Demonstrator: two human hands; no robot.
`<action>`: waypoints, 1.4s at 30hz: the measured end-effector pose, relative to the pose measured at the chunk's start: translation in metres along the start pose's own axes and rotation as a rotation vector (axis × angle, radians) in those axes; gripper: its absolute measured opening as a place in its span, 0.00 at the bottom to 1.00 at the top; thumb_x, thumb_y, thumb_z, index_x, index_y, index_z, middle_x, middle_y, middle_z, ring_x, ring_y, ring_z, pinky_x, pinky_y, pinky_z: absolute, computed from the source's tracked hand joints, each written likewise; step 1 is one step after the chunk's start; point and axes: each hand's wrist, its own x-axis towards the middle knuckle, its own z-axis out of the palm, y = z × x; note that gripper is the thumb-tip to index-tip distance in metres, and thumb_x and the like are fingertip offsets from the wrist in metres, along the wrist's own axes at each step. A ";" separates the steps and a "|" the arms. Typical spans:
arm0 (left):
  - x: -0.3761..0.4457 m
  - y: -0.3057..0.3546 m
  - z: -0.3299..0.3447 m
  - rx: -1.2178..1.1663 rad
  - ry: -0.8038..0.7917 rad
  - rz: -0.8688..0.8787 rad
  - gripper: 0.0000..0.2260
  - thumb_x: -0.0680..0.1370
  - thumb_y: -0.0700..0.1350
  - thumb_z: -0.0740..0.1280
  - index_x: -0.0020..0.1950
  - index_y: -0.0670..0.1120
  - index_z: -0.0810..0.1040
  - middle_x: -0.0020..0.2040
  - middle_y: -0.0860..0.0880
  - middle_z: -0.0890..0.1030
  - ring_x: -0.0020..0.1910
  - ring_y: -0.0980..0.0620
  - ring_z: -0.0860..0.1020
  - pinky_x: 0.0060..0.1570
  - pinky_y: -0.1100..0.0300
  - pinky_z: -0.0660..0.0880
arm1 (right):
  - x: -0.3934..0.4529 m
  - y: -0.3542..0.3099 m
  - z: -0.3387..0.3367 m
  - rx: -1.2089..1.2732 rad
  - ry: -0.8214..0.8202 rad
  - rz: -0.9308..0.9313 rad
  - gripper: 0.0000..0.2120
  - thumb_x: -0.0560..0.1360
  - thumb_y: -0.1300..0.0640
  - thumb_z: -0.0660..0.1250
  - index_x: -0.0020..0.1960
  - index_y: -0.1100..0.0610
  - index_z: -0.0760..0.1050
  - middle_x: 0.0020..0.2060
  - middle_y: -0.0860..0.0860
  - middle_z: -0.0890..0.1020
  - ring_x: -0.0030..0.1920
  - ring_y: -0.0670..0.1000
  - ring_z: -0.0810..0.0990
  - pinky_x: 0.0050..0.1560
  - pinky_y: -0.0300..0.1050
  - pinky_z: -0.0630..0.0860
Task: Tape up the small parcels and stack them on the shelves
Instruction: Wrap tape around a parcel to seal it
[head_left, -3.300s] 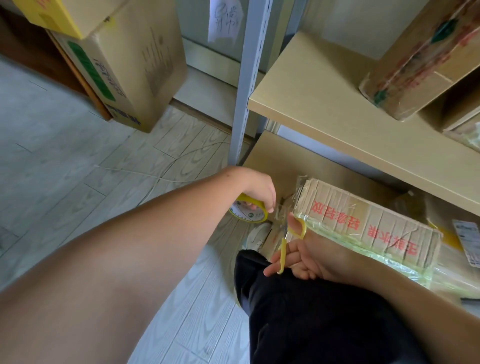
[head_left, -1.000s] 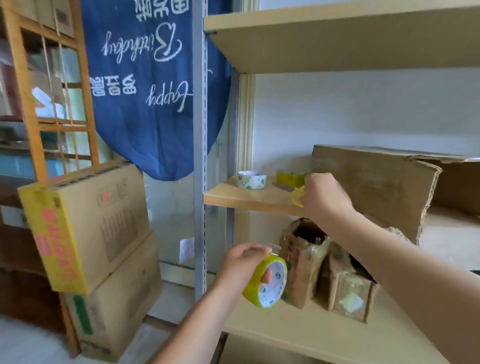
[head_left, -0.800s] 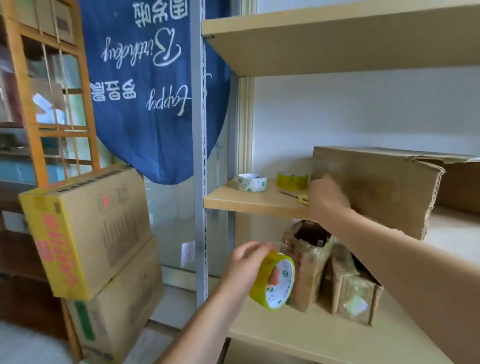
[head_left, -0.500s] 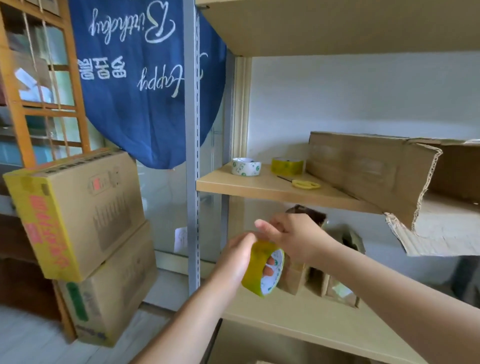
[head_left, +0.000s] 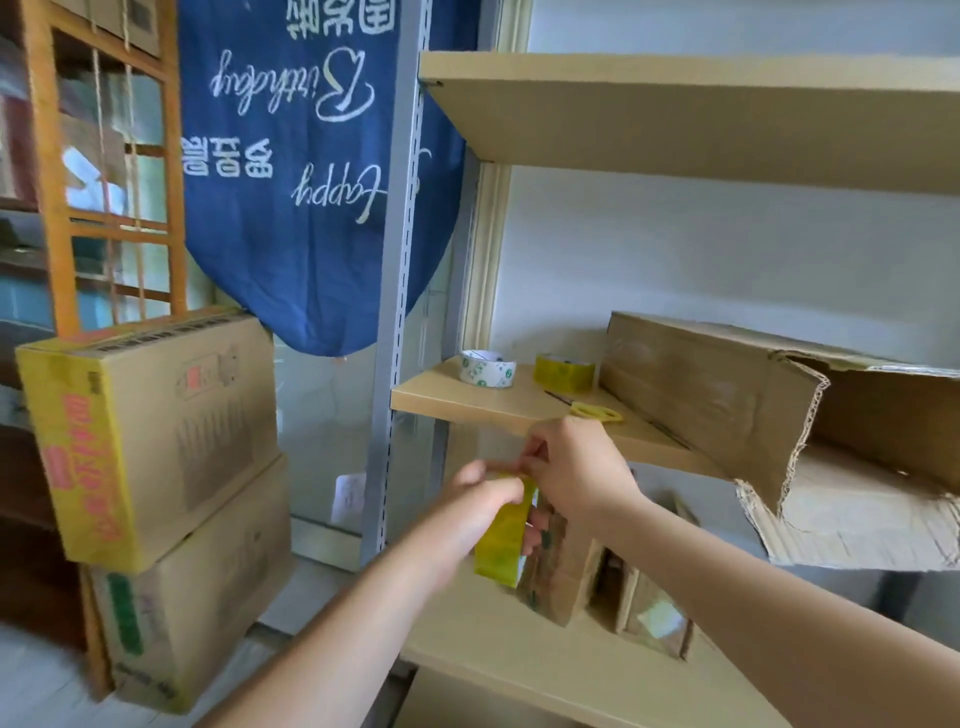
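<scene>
Both hands are now meeting at the yellow tape roll (head_left: 503, 538), the right hand (head_left: 574, 475) having come off the middle shelf (head_left: 498, 408) where the yellow scissors (head_left: 596, 412) are lying since it let them go. At chest height in front of the shelving, the left hand (head_left: 480, 506) is gripping the roll, its fingers curled over the outer band, while the right hand is working at the roll's top edge, thumb and forefinger pressed together as if pinching the tape's end; motion blur is hiding whether any tape is actually between them.

Just behind the roll, two small taped parcels (head_left: 563, 566) are standing side by side on the lower shelf (head_left: 524, 654), the nearer one partly covered by the hands. On the middle shelf, a white tape roll (head_left: 487, 369) and a second yellow roll (head_left: 565, 371) are sitting near the scissors, beside a long torn cardboard box (head_left: 727, 405) lying on its side. To the left of the grey shelf upright (head_left: 395, 291), two large cartons (head_left: 156, 467) are stacked on the floor, and a blue cloth banner (head_left: 306, 171) is hanging upside down behind them.
</scene>
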 end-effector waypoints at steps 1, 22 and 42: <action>0.001 0.010 0.000 -0.001 -0.009 0.009 0.07 0.78 0.35 0.64 0.54 0.43 0.73 0.30 0.42 0.82 0.26 0.46 0.81 0.33 0.54 0.80 | 0.009 -0.004 -0.006 0.014 0.012 -0.001 0.04 0.72 0.57 0.70 0.39 0.51 0.80 0.32 0.44 0.78 0.38 0.49 0.77 0.36 0.43 0.71; 0.093 -0.003 0.004 0.016 0.063 -0.017 0.13 0.84 0.46 0.62 0.62 0.36 0.70 0.34 0.39 0.78 0.16 0.50 0.74 0.21 0.60 0.73 | 0.091 0.014 0.018 0.112 0.152 0.174 0.10 0.73 0.57 0.75 0.50 0.62 0.81 0.54 0.51 0.68 0.52 0.51 0.72 0.41 0.34 0.63; 0.057 -0.137 -0.007 0.073 0.533 0.174 0.09 0.75 0.49 0.58 0.43 0.53 0.77 0.45 0.49 0.82 0.49 0.44 0.81 0.50 0.51 0.77 | -0.113 0.098 0.091 -0.128 0.419 -0.466 0.06 0.76 0.68 0.61 0.48 0.65 0.77 0.49 0.58 0.79 0.44 0.60 0.74 0.44 0.52 0.73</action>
